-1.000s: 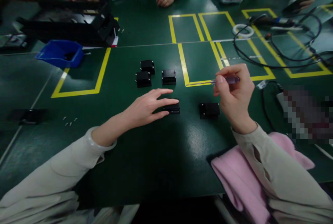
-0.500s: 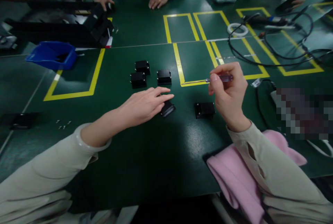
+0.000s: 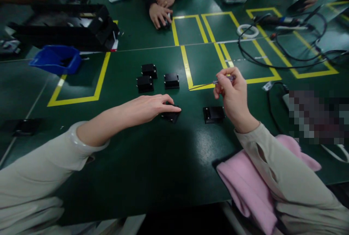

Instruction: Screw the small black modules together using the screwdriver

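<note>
Black block (image 3: 171, 116) under the left hand (image 3: 150, 108), now at another angle

We have room along the near counter (image 3: 152, 176), left of the pink cloth (image 3: 238, 182); beyond the left hand (image 3: 151, 108), three black blocks (image 3: 171, 80) stand in our way, the blue bin (image 3: 49, 65) farther left.

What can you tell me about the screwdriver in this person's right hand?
The screwdriver has a translucent, purplish handle, plastic by its look, and a thin, straight, metal-looking shaft. The right hand holds the handle between thumb and fingers, hiding part of it. The shaft points leftward, its tip appearing near a corner of yellow tape; whether it touches the table is unclear.
</note>
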Demonstrator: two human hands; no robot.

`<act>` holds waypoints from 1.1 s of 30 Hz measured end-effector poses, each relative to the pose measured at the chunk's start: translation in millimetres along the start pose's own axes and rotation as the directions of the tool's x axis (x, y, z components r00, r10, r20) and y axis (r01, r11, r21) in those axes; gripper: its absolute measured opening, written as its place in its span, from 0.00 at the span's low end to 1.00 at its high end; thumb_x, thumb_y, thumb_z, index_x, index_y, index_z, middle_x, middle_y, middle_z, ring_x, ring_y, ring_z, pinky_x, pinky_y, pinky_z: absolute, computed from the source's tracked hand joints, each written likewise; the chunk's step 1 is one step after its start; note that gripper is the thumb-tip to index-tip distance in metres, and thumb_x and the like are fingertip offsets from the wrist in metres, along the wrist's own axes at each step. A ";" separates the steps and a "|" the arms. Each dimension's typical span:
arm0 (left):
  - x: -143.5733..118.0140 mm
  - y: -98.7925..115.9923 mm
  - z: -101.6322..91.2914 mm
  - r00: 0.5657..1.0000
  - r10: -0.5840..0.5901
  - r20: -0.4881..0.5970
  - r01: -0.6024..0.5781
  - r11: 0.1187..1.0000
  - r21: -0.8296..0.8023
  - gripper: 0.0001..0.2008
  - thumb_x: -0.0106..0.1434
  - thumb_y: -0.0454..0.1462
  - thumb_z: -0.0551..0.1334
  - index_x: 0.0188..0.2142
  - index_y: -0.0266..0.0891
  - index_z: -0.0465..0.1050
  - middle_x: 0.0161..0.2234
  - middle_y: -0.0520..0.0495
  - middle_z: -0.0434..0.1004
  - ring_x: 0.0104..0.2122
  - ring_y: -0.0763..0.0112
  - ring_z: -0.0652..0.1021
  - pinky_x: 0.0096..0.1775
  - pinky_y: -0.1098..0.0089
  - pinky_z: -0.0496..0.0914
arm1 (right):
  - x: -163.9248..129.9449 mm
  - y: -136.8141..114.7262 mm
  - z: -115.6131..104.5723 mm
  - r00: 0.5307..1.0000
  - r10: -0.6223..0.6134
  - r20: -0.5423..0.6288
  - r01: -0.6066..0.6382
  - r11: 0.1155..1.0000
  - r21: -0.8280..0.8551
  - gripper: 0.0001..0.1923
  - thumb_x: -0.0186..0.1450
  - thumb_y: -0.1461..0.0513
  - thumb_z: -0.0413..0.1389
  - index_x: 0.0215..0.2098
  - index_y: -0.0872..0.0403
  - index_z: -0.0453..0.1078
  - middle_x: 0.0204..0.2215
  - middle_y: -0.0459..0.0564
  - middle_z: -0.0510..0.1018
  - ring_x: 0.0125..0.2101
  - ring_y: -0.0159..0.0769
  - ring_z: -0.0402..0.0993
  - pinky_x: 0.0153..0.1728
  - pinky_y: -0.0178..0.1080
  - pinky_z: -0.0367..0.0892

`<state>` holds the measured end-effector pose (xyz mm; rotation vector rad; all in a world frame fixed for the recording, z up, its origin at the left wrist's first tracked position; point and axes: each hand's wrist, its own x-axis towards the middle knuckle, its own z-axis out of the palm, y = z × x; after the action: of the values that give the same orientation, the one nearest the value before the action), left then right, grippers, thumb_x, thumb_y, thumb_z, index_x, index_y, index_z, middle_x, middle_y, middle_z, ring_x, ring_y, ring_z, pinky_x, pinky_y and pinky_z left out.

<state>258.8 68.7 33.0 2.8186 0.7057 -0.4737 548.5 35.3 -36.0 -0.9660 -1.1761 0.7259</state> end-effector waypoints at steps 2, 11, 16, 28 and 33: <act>-2.3 1.1 0.5 1.000 -0.021 -0.011 0.021 1.000 -0.003 0.35 0.72 0.25 0.52 0.72 0.58 0.66 0.65 0.45 0.73 0.53 0.63 0.81 0.44 0.69 0.75 | -2.2 -5.1 4.1 0.997 0.079 0.010 -0.079 0.995 0.067 0.19 0.70 0.45 0.67 0.37 0.47 0.68 0.20 0.37 0.62 0.16 0.26 0.63 0.17 0.33 0.60; -12.2 1.6 23.7 0.980 -0.125 -0.156 0.111 0.990 -0.092 0.21 0.76 0.43 0.61 0.67 0.49 0.70 0.52 0.44 0.80 0.47 0.58 0.82 0.39 0.67 0.72 | -20.2 -11.9 28.5 0.939 0.283 0.194 -0.322 0.923 0.211 0.20 0.65 0.47 0.72 0.38 0.50 0.72 0.22 0.38 0.73 0.20 0.25 0.70 0.22 0.30 0.65; -13.5 9.0 40.0 0.948 -0.221 -0.231 0.171 0.961 -0.218 0.20 0.74 0.44 0.65 0.62 0.43 0.73 0.48 0.44 0.79 0.44 0.59 0.81 0.40 0.66 0.71 | -20.1 -8.5 26.7 0.920 0.348 0.179 -0.383 0.895 0.230 0.21 0.63 0.47 0.73 0.37 0.51 0.73 0.22 0.38 0.74 0.20 0.24 0.70 0.22 0.30 0.66; -14.9 -36.5 58.7 0.582 -0.510 -0.634 0.334 0.860 -0.385 0.16 0.75 0.43 0.57 0.57 0.43 0.73 0.61 0.38 0.73 0.63 0.47 0.72 0.63 0.46 0.69 | -20.8 -17.0 26.8 0.877 0.439 0.193 -0.476 0.849 0.231 0.22 0.61 0.47 0.73 0.35 0.52 0.72 0.20 0.37 0.73 0.17 0.24 0.68 0.18 0.29 0.64; -4.6 -77.3 74.1 0.600 -0.566 -0.566 0.378 0.823 -0.424 0.22 0.71 0.37 0.59 0.63 0.42 0.70 0.65 0.37 0.70 0.65 0.45 0.71 0.67 0.41 0.66 | -20.0 -19.1 26.7 0.872 0.443 0.207 -0.483 0.846 0.227 0.21 0.62 0.47 0.73 0.35 0.52 0.72 0.20 0.37 0.73 0.18 0.25 0.68 0.18 0.30 0.64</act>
<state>198.3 114.2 -42.9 2.4587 1.5563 0.6137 517.3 15.9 -24.6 -0.9836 -0.9359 1.3359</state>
